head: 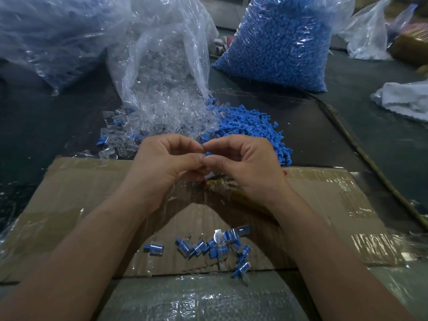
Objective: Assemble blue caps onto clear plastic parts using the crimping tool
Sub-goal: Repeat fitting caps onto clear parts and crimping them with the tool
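My left hand (165, 162) and my right hand (243, 163) meet fingertip to fingertip above the cardboard sheet (81, 193). Both have curled fingers pinching a small part between them, and the part is mostly hidden by the fingers. A bit of blue shows at the fingertips. Behind the hands lie a loose pile of clear plastic parts (162, 114) and a pile of blue caps (250, 126). Several assembled pieces (208, 246) with blue caps lie on the cardboard near me. A tool with a red tip (216, 183) lies under my hands, mostly hidden.
An open bag of clear parts (162, 54) stands at the back centre, and a full bag of blue caps (282, 40) at the back right. Another large bag (51, 33) fills the back left. A white cloth (403, 98) lies at the right.
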